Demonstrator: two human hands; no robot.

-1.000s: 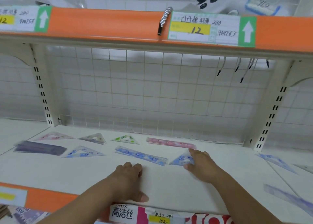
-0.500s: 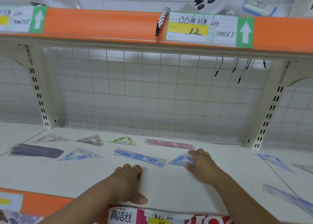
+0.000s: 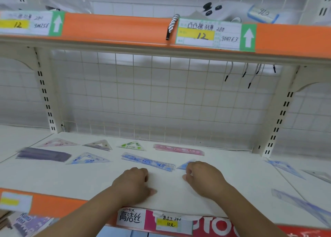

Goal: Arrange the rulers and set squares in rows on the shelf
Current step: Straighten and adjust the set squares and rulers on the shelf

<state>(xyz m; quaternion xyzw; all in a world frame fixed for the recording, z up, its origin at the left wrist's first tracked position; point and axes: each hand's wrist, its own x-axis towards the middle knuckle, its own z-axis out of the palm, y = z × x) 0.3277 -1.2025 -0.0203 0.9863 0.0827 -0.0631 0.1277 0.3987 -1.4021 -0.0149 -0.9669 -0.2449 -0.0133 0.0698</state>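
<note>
Rulers and set squares lie flat on the white shelf (image 3: 241,179). The back row holds a pink set square (image 3: 57,142), a grey set square (image 3: 99,144), a green set square (image 3: 132,146) and a pink ruler (image 3: 178,149). In front lie a purple ruler (image 3: 43,155), a blue set square (image 3: 88,159) and a blue ruler (image 3: 147,161). My right hand (image 3: 204,178) has its fingers curled over a small blue set square (image 3: 186,164), and only that square's left corner shows. My left hand (image 3: 133,183) rests curled on bare shelf, holding nothing.
The neighbouring shelf section on the right holds a blue set square (image 3: 286,167), a clear one (image 3: 318,176) and a long blue ruler (image 3: 300,203). An orange upper shelf edge (image 3: 116,29) with price labels hangs overhead. Slotted uprights (image 3: 279,118) flank the wire-grid back.
My right hand has drawn back a little and curled its fingers, covering more of the small blue set square. The left hand has stayed put.
</note>
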